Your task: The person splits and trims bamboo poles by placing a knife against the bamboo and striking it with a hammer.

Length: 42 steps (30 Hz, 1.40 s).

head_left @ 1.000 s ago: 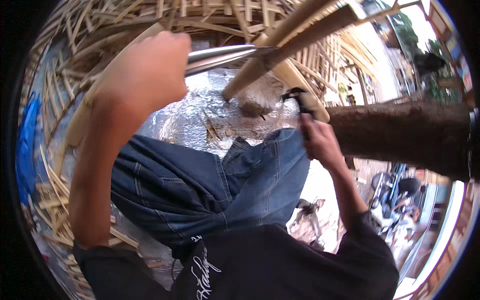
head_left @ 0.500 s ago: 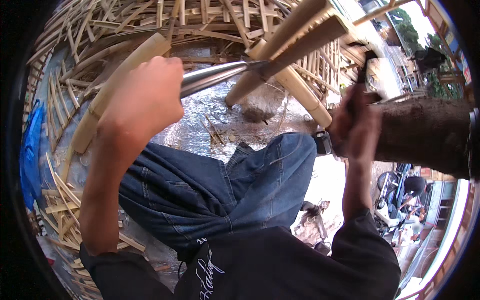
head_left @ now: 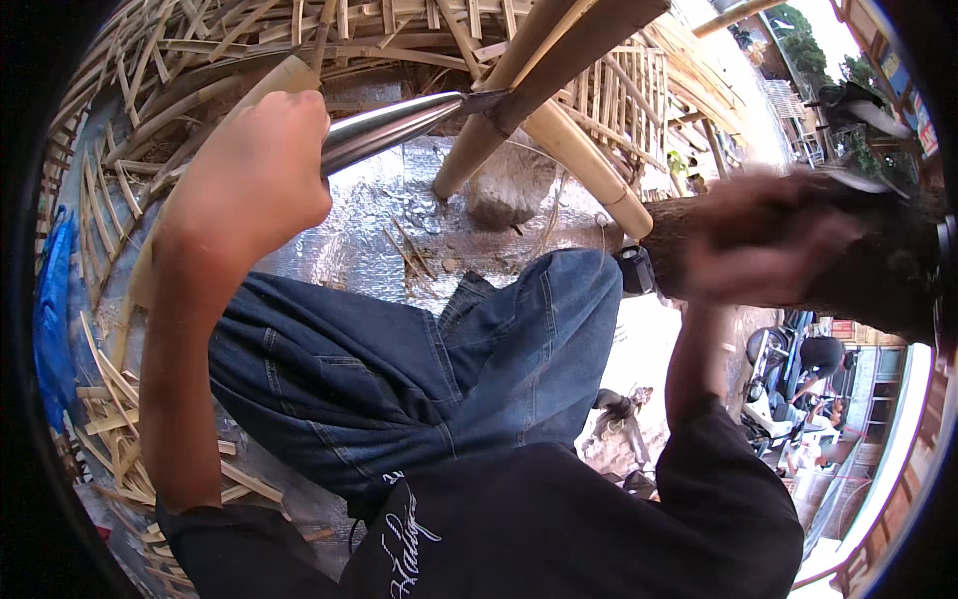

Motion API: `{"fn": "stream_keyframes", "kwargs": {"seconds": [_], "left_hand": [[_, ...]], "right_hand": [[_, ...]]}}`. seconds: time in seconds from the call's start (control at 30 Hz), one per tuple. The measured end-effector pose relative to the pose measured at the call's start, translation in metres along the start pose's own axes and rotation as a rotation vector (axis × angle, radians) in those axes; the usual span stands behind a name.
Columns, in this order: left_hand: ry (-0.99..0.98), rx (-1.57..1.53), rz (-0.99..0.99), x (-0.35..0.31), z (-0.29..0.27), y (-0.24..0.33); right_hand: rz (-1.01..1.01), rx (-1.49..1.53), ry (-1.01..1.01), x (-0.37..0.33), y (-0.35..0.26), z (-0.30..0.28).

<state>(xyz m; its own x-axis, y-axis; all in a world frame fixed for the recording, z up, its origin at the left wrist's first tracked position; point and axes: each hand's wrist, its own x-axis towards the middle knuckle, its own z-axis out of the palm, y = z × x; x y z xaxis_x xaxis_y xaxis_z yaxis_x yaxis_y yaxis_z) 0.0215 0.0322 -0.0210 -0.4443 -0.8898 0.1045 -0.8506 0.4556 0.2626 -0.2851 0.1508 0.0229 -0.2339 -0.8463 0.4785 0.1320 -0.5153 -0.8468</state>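
My left hand [head_left: 249, 175] is closed around a shiny metal chisel [head_left: 394, 128]. Its narrow flat tip meets the bamboo pole [head_left: 584, 72], which slants up to the right and shows a dark brown face. Another bamboo length [head_left: 589, 165] crosses behind that pole and slopes down toward my right knee. My right hand [head_left: 763, 245], smeared by motion, is raised at the right in front of a thick dark log. It grips a dark hammer-like tool [head_left: 858, 183], too blurred to make out fully.
A stone [head_left: 511, 185] sits beneath the crossed bamboo on a silvery sheet [head_left: 359, 235]. Split bamboo strips [head_left: 200, 50] pile up at the back and left. The dark log [head_left: 674, 235] reaches in from the right. A blue tarp [head_left: 53, 319] hangs at far left; a motorcycle [head_left: 768, 399] stands at right.
My right hand has swung outward to the right with its tool. The left hand, chisel and bamboo appear slightly further left and higher in the picture; the chisel tip stays against the bamboo.
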Motion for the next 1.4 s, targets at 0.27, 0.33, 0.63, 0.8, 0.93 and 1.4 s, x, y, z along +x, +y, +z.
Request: {"fn": "stream_keyframes", "kwargs": {"seconds": [0.27, 0.33, 0.63, 0.8, 0.93, 1.4], "left_hand": [[-0.038, 0.043, -0.033, -0.002, 0.007, -0.01], [-0.028, 0.027, -0.043, 0.0, 0.004, -0.007], [-0.148, 0.043, -0.092, 0.011, -0.008, 0.001], [-0.694, -0.465, -0.208, 0.041, -0.039, 0.02], [-0.587, -1.041, -0.355, 0.041, -0.021, 0.06], [-0.159, -2.029, -0.459, -0.005, 0.066, 0.249]], "right_hand": [[0.339, -0.608, 0.03, 0.004, 0.011, 0.018], [0.183, -0.343, 0.074, 0.012, 0.009, 0.017], [0.776, -0.846, -0.051, -0.06, 0.154, -0.075], [0.511, -1.386, -0.265, -0.018, 0.194, -0.097], [0.276, -1.479, -0.368, 0.0, 0.231, -0.123], [0.915, -0.008, -0.448, 0.016, 0.046, -0.061]]}}
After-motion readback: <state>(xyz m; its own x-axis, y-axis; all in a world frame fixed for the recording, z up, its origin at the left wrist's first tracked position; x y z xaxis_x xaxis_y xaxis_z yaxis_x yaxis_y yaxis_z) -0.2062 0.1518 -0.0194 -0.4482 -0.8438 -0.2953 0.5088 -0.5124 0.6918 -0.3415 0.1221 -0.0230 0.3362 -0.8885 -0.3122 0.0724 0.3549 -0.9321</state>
